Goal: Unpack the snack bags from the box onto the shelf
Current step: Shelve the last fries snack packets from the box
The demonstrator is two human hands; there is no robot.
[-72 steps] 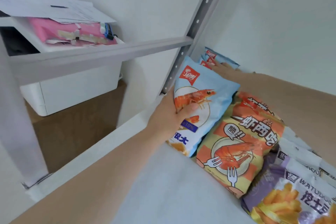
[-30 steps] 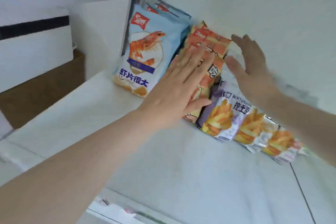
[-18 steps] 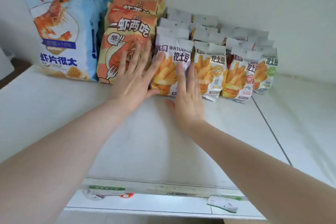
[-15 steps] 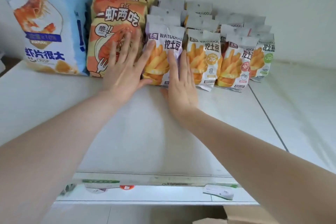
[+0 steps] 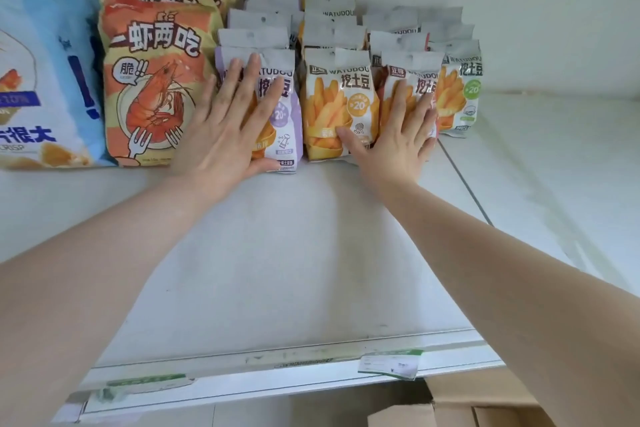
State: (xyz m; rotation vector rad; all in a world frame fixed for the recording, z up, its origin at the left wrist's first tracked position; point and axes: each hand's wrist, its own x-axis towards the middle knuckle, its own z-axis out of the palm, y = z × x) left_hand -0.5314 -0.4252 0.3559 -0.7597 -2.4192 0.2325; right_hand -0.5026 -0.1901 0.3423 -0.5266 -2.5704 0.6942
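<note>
— Where do the bags sit?
— On the shelf (image 5: 277,253), toward twelve o'clock: fry bags (image 5: 341,104) in rows, more behind, prawn bags (image 5: 156,80) touching at their nine o'clock, the largest bag (image 5: 45,62) beyond.
— And the box (image 5: 485,406)?
— Five o'clock, below the shelf's front edge.

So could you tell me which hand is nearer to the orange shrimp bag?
Left. The left hand lies flat on the purple fries bag right beside the orange shrimp bag; the right hand is two bags farther along.
</note>
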